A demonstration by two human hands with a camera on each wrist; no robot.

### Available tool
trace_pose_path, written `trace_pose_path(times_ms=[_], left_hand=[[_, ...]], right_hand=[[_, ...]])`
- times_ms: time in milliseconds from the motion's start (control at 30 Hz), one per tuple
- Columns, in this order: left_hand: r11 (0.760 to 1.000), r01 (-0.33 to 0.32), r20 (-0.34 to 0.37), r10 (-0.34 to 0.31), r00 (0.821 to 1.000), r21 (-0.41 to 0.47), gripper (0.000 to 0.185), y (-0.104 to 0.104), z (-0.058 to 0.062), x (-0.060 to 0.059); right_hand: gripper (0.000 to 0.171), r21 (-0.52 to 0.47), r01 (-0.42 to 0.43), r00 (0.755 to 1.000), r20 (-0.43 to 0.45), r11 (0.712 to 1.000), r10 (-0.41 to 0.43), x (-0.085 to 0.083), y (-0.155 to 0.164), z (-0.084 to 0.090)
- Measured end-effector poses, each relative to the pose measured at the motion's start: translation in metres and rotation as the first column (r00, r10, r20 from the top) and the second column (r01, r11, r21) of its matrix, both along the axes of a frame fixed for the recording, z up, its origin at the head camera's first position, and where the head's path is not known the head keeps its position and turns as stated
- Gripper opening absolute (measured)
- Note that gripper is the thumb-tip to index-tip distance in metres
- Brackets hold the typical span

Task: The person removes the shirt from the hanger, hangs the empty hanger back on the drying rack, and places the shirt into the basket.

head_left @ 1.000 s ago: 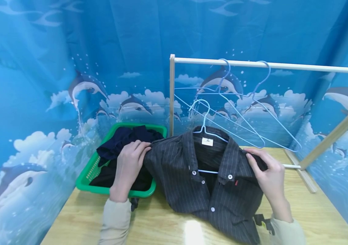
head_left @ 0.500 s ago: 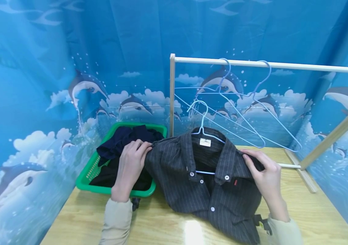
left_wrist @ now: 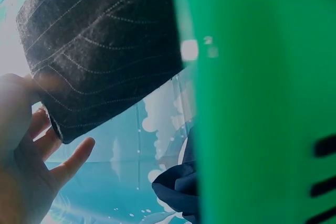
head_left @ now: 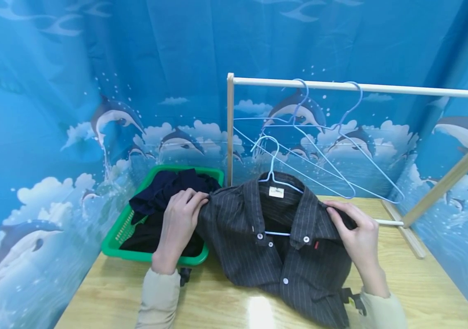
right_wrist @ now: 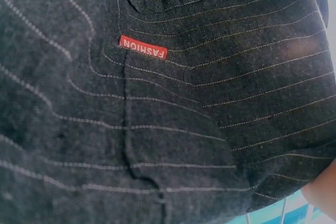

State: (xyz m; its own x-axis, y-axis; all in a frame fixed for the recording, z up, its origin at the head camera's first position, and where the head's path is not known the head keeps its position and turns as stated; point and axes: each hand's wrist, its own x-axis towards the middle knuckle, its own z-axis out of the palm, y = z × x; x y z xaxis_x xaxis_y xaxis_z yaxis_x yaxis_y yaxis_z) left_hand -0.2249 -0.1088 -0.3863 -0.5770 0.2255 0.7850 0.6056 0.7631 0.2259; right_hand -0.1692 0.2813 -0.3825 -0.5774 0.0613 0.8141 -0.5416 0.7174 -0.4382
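A dark pinstriped shirt point(head_left: 291, 246) lies on the wooden table point(head_left: 226, 306), with a light blue wire hanger point(head_left: 273, 171) inside its collar. My left hand point(head_left: 178, 226) pinches the shirt's left shoulder beside the green basket point(head_left: 123, 233). At the other shoulder, my right hand point(head_left: 355, 230) grips the cloth. The left wrist view shows the shirt's edge point(left_wrist: 100, 51) held at my left hand point(left_wrist: 26, 145), next to the basket wall point(left_wrist: 252, 103). The right wrist view is filled by the shirt point(right_wrist: 157, 119) and its red label point(right_wrist: 143, 46).
The green basket holds dark blue clothes point(head_left: 168, 187). A wooden rail point(head_left: 341, 87) on a frame stands behind the shirt, with two more blue hangers point(head_left: 332, 137) on it. A blue dolphin curtain point(head_left: 94, 91) closes in the back and sides.
The shirt and hanger have shifted slightly left and up. My left hand has crept a little to the right along the shoulder. My right hand has barely moved.
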Motion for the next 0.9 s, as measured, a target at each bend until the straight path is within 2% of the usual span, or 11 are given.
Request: trace_pose_path(times_ms=[267,533,733,900], left_hand=[[1.0,0.013,-0.006,-0.013,1.0,0.013,0.011,0.004,0.002,0.002],[1.0,0.0,-0.029,-0.001,1.0,-0.004,0.009,0.013,0.003,0.006],[0.999,-0.021,-0.014,0.021,1.0,-0.041,0.009,0.026,0.002,0.01],[0.999,-0.016,-0.003,0.016,1.0,-0.029,0.009,0.034,0.001,0.011]], right_hand=[[0.019,-0.013,0.007,1.0,0.027,1.0,-0.007,0.001,0.0,0.001],[0.023,-0.036,-0.007,0.999,-0.038,0.999,0.005,0.0,-0.004,0.001],[0.025,-0.038,-0.055,0.997,-0.064,0.998,0.052,-0.001,-0.011,0.0],[0.026,-0.029,-0.086,0.993,-0.081,0.996,0.084,-0.002,-0.015,-0.001]])
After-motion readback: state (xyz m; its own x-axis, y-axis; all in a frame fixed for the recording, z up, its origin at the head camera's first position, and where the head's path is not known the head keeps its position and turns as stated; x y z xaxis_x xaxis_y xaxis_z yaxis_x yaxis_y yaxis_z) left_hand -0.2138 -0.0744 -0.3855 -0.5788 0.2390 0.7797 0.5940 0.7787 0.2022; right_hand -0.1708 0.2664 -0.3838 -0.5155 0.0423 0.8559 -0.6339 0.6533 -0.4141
